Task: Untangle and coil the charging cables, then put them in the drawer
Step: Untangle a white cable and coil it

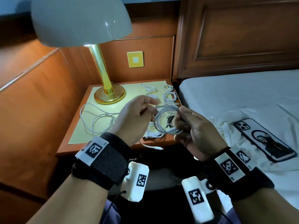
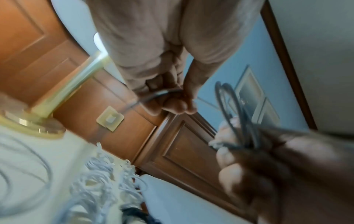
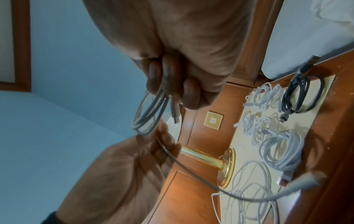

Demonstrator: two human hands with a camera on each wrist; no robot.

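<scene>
A white charging cable (image 1: pixel 163 125) is wound into a coil held above the nightstand (image 1: pixel 64 149). My right hand (image 1: pixel 179 115) grips the coil at its right side, fingers curled round the loops (image 3: pixel 147 115). My left hand (image 1: pixel 151 109) pinches the free strand (image 2: pixel 153 97) at the coil's upper left. The tail runs down past my left wrist to a plug (image 1: pixel 159 148) at the nightstand's front edge. A loose white cable (image 1: pixel 97 120) sprawls on the yellow mat. Several coiled white cables (image 3: pixel 279 150) and a coiled black cable (image 3: pixel 302 97) lie along its right side.
A brass lamp (image 1: pixel 108 92) with a grey shade stands at the back of the nightstand. A bed (image 1: pixel 242 94) with white sheets is on the right, with a phone (image 1: pixel 265 139) lying on it. Wood panelling surrounds the nightstand. No drawer is in view.
</scene>
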